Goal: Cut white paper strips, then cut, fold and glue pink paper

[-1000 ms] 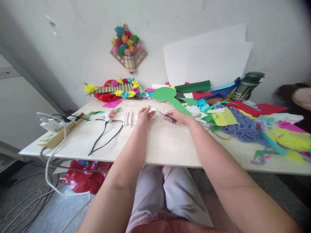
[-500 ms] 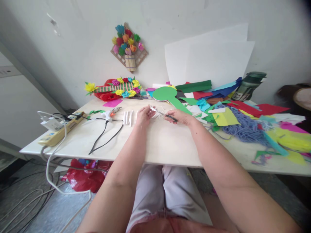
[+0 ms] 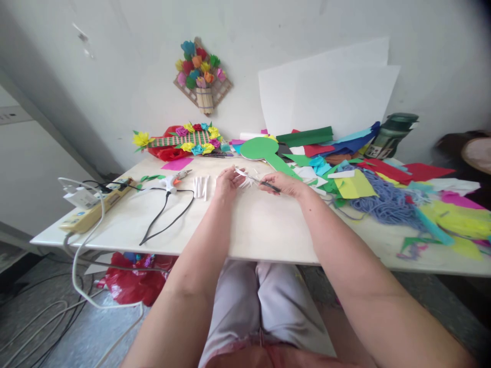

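While the head view covers both hands and the desk (image 3: 268, 230), the working area lies near the middle of the desk top. The left hand (image 3: 227, 182) is positioned with its fingers drawn together in a pinch on what appears to be a small white piece (image 3: 238, 170), though its outline is too fine to confirm. The right hand (image 3: 279, 184) has its fingers closed around the dark handles of the scissors (image 3: 270, 186); the blades extend toward the left fingertips and lie against or just beside the white piece. The blade opening cannot be determined.

Compared with the two preceding pictures, both hands retain nearly the same position, and only the tilt of the blades and the white piece shows a slight adjustment. This is judged to be fine work on one piece, with neither hand having released its item.

Thin white strips (image 3: 249, 181) lie on the desk between the hands. A row of white rolls (image 3: 200, 188) lies to the left of the left hand, near the glue gun (image 3: 169, 184). The green cutout (image 3: 261, 148) lies beyond the hands.
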Action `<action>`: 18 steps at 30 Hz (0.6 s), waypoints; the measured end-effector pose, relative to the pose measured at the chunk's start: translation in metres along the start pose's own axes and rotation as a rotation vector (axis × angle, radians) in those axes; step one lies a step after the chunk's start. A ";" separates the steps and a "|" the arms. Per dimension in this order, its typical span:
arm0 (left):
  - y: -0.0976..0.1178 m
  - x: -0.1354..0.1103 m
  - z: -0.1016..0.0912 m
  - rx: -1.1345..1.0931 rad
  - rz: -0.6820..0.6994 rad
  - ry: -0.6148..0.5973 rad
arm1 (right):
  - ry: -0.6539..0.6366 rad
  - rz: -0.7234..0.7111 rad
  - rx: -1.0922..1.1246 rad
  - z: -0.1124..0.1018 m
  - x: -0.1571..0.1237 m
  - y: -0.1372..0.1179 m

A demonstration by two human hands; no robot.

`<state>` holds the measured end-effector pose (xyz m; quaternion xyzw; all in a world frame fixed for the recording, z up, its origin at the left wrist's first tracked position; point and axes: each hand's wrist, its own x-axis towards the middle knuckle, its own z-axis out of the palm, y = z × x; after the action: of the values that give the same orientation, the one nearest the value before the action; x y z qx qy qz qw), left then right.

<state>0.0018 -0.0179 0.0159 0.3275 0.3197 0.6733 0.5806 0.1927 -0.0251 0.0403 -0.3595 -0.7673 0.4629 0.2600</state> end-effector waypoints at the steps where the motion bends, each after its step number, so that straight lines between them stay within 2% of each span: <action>1: 0.000 0.000 0.000 -0.004 -0.005 -0.002 | 0.002 0.001 0.007 0.000 0.000 0.001; 18: -0.003 0.004 -0.001 -0.043 -0.015 0.007 | 0.039 0.000 0.034 0.000 0.001 0.001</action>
<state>0.0025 -0.0132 0.0134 0.3101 0.3097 0.6769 0.5913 0.1921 -0.0243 0.0392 -0.3642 -0.7541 0.4688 0.2811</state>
